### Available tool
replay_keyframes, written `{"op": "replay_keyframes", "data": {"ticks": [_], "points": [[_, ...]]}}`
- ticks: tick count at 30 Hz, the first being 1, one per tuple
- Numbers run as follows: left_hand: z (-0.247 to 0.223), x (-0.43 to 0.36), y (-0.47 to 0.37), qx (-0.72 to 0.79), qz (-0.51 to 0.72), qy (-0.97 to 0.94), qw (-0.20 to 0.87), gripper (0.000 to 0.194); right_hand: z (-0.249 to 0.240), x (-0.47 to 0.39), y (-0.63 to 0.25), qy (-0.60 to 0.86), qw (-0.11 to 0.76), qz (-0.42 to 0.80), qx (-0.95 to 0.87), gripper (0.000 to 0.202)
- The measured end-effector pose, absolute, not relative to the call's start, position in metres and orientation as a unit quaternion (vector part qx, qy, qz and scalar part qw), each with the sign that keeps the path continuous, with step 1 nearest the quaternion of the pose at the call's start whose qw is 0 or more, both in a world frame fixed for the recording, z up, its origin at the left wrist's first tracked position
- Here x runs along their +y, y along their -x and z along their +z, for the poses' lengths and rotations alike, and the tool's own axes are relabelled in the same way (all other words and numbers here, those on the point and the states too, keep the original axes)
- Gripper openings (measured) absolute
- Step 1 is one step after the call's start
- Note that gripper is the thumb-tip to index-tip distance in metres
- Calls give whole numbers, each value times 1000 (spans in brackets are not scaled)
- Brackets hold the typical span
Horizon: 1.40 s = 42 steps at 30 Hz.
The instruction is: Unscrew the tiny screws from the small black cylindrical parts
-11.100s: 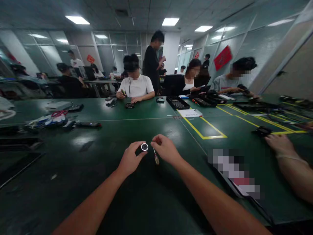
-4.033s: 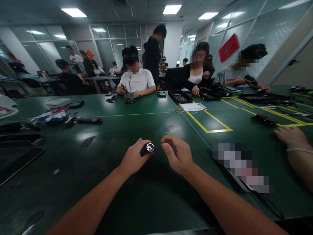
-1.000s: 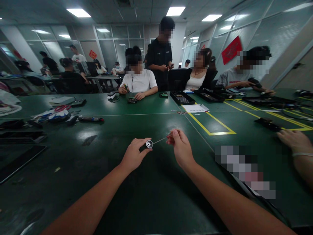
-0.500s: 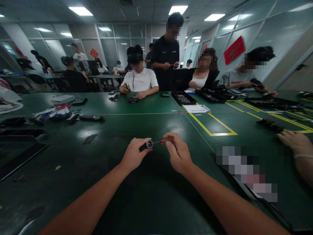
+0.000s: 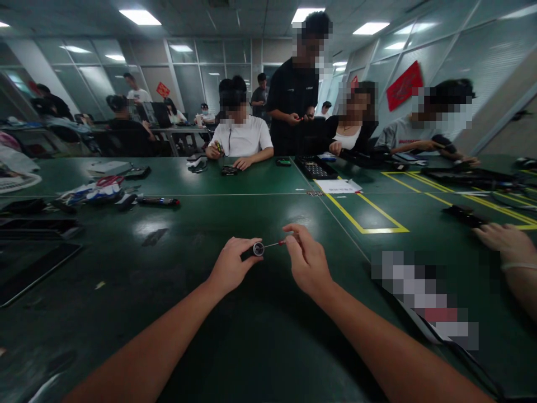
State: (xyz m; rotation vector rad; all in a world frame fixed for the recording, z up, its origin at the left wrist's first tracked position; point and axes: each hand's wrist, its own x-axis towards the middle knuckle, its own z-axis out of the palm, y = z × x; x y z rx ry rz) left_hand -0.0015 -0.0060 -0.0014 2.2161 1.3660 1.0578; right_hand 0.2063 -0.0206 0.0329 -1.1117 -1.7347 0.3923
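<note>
Above the green table, my left hand (image 5: 232, 263) is closed around a small dark cylinder with a pale-rimmed round end (image 5: 258, 249) turned towards me. A thin screwdriver (image 5: 280, 243) with a reddish handle is in my right hand (image 5: 308, 257), held between thumb and fingers. Its shaft points left and the tip meets the cylinder's round end; whether it sits inside a screw is too small to tell. Most of the handle is hidden by my fingers, and the cylinder's body lies mostly behind my left fingers.
Gloves and tools (image 5: 94, 193) are heaped at the left, near a dark flat panel (image 5: 42, 274). Yellow tape (image 5: 384, 230) marks the table at right. A co-worker's hand (image 5: 503, 243) rests on a black part beside me. Other people sit or stand across the table.
My right fingers have loosened and lifted slightly around the screwdriver handle. The cylinder stays in my left hand. Across the table, the standing person has shifted right.
</note>
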Motion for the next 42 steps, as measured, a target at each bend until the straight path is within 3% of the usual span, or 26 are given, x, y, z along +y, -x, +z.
{"op": "replay_keyframes", "data": {"ticks": [8,23,28,35,38,42], "points": [[1,-7,1,496,366,-769,169,39,29,-16,-208,466,516,176,-697,29],[3,-8,0,502,354,-773,159,38,30,-17,-205,460,501,179,-711,17],[3,-9,-1,509,336,-775,165,39,33,-19,-204,469,487,180,-715,23],[1,-7,-1,504,342,-778,156,38,28,-18,-204,446,530,199,-693,17],[1,-7,-1,501,349,-776,156,38,27,-15,-204,442,539,235,-677,18],[4,-5,0,476,351,-794,139,39,23,-2,-204,456,614,330,-553,25]]}}
